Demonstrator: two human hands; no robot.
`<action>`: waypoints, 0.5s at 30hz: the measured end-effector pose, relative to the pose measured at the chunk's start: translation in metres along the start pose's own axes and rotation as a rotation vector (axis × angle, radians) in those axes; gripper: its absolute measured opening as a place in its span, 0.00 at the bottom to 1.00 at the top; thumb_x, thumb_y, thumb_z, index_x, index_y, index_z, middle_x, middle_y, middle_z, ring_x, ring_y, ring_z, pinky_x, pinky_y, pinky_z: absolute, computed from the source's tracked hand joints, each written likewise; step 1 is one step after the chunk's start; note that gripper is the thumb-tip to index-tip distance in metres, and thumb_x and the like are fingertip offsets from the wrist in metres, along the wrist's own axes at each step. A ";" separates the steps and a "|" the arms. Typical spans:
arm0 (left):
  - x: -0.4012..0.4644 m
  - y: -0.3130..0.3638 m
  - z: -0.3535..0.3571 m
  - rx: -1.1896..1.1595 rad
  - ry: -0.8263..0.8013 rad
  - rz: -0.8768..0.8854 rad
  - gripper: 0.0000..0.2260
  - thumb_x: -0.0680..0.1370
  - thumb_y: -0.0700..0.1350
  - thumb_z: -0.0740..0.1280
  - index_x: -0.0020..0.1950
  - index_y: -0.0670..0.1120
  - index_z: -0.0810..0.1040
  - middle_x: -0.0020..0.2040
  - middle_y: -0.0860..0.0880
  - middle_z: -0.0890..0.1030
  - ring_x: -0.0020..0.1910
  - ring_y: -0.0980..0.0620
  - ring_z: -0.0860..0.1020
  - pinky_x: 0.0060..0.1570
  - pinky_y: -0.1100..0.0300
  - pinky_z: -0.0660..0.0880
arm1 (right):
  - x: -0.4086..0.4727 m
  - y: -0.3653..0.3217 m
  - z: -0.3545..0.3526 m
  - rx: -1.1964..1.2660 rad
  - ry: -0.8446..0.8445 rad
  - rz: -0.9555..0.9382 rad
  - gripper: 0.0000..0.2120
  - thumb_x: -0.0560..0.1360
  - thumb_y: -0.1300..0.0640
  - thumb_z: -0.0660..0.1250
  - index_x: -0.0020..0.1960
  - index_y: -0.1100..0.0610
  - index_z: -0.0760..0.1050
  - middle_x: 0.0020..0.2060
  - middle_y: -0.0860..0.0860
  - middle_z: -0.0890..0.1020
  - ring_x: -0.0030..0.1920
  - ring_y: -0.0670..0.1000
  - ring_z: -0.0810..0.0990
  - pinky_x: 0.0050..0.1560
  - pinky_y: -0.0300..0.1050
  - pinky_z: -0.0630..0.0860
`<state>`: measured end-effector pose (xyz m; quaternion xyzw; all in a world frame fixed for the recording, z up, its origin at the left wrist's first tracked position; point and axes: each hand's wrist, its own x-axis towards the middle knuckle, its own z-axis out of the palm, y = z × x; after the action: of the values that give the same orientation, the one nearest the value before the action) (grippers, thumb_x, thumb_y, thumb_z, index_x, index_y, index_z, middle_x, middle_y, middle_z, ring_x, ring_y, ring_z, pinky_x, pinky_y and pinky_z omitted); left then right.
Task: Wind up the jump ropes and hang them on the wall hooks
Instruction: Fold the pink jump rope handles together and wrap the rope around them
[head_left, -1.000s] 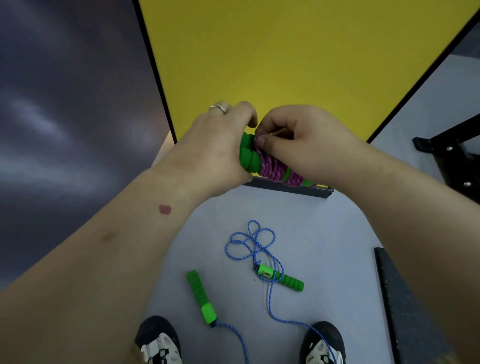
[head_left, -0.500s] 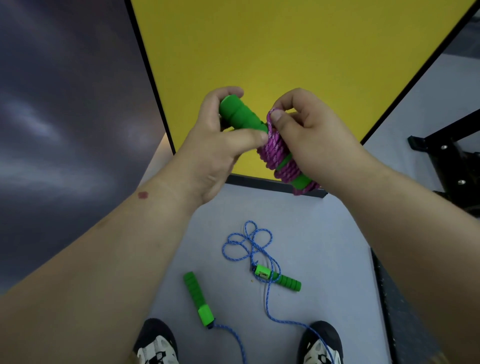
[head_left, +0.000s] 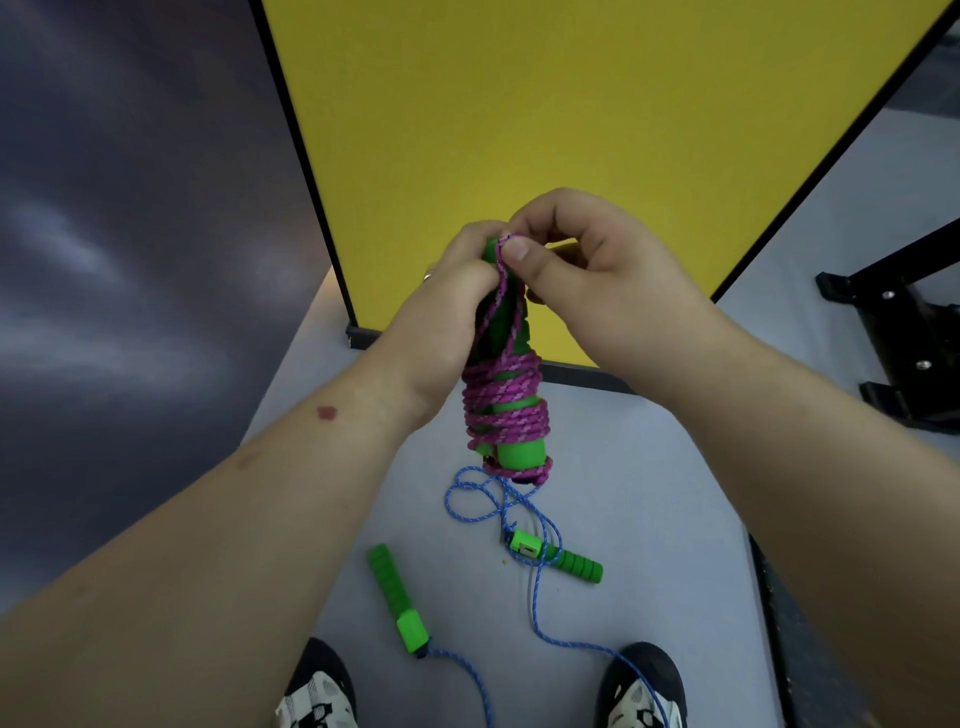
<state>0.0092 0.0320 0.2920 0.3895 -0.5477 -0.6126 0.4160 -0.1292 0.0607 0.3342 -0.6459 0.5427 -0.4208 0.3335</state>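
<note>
A pink jump rope (head_left: 506, 402) is coiled round its two green handles, and the bundle hangs upright in front of me. My left hand (head_left: 447, 306) grips the upper part of the handles. My right hand (head_left: 582, 265) pinches a loop of the pink cord at the top of the bundle. On the grey floor below lies a blue jump rope (head_left: 530, 525), unwound, with one green handle (head_left: 397, 597) at the left and the other green handle (head_left: 563, 561) at the right. No wall hooks are in view.
A yellow panel (head_left: 571, 114) with a black frame stands straight ahead. A dark wall (head_left: 130, 234) fills the left. A black metal frame (head_left: 904, 332) stands at the right. My two shoes (head_left: 644, 686) are at the bottom edge, next to the blue cord.
The pink bundle has turned from slanted to upright. My right hand has gone up from the coils to the top and now pinches a loop of cord there.
</note>
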 end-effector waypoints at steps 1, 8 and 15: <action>-0.001 0.001 0.002 -0.001 -0.006 0.014 0.14 0.75 0.44 0.58 0.56 0.50 0.79 0.51 0.38 0.79 0.52 0.46 0.76 0.52 0.48 0.68 | 0.001 -0.001 0.001 0.023 0.011 -0.001 0.04 0.80 0.58 0.66 0.47 0.54 0.78 0.39 0.45 0.79 0.37 0.54 0.75 0.45 0.54 0.80; -0.002 -0.002 0.007 0.238 0.003 0.095 0.10 0.77 0.50 0.63 0.56 0.59 0.75 0.59 0.44 0.76 0.66 0.38 0.72 0.65 0.35 0.71 | 0.006 -0.003 0.000 0.152 0.109 0.123 0.05 0.78 0.59 0.67 0.44 0.56 0.78 0.41 0.54 0.80 0.44 0.60 0.82 0.49 0.64 0.82; -0.004 -0.004 0.004 0.309 -0.003 0.165 0.12 0.72 0.52 0.65 0.54 0.60 0.71 0.58 0.41 0.72 0.62 0.42 0.72 0.61 0.37 0.74 | 0.004 -0.006 -0.001 0.223 0.079 0.264 0.07 0.79 0.60 0.66 0.43 0.57 0.77 0.39 0.58 0.79 0.40 0.53 0.80 0.47 0.61 0.84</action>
<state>0.0068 0.0374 0.2881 0.4015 -0.6661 -0.4853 0.3995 -0.1273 0.0581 0.3407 -0.5108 0.5854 -0.4559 0.4341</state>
